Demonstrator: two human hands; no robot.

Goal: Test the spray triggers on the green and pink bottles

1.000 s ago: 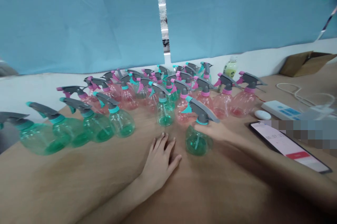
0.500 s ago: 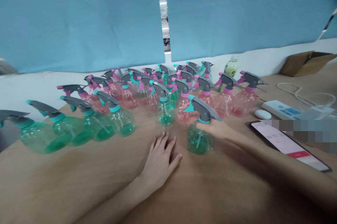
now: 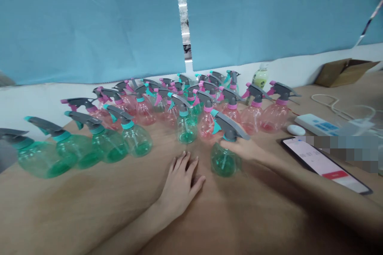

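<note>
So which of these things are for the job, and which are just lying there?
Seems part of the job:
- green spray bottle, right hand round its neck
- other green bottles and pink bottles, probably

Seems just lying about:
- phone
- white oval thing
- cardboard box
- drink bottle

Workspace with tabletop (image 3: 98,203), cloth partition (image 3: 89,27)

View turned slightly rightward

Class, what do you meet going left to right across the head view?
Four round green plastic spray bottles, bare left hand, round green plastic spray bottle in right hand, white oval object, brown cardboard box.
</note>
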